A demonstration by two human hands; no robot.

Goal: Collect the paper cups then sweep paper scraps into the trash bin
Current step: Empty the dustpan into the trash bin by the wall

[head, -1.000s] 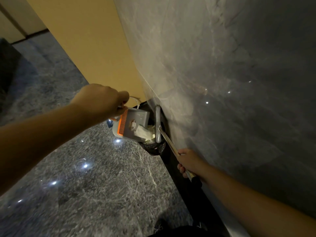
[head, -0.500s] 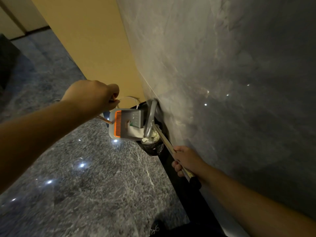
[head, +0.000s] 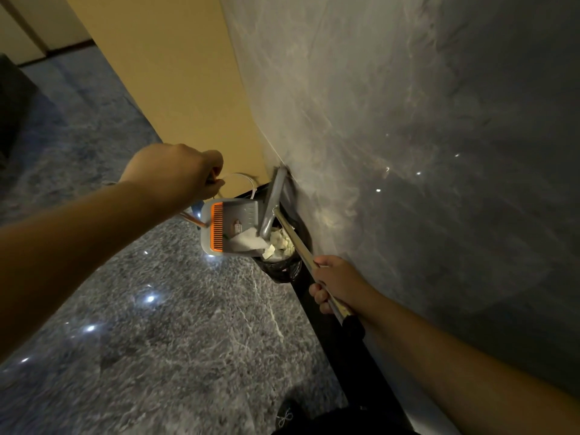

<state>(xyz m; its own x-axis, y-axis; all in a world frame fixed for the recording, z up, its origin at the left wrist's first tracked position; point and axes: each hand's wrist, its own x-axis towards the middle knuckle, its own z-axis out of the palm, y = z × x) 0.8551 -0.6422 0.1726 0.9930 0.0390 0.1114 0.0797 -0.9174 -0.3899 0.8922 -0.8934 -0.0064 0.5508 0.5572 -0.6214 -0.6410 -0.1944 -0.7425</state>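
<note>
Trash bin (head: 282, 265): centre of frame, on the floor (head: 157, 340), against the foot of the wall (head: 408, 152) that fills the right and upper right.
Paper scraps (head: 281, 243): inside the bin's mouth, with one larger sheet (head: 249, 241) lying on the dustpan's lower edge.
Dustpan (head: 230, 227): immediately left of the bin, tilted, its lip over the bin's rim.
Broom head (head: 272, 205): between dustpan and wall, above the scraps; its handle (head: 301, 249) runs toward lower right.
Right hand (head: 340, 282): on the handle, lower right of the bin.
Left hand (head: 175, 174): upper left of the dustpan, holding its handle (head: 191, 218).
Shoe (head: 285, 416): bottom centre.
</note>
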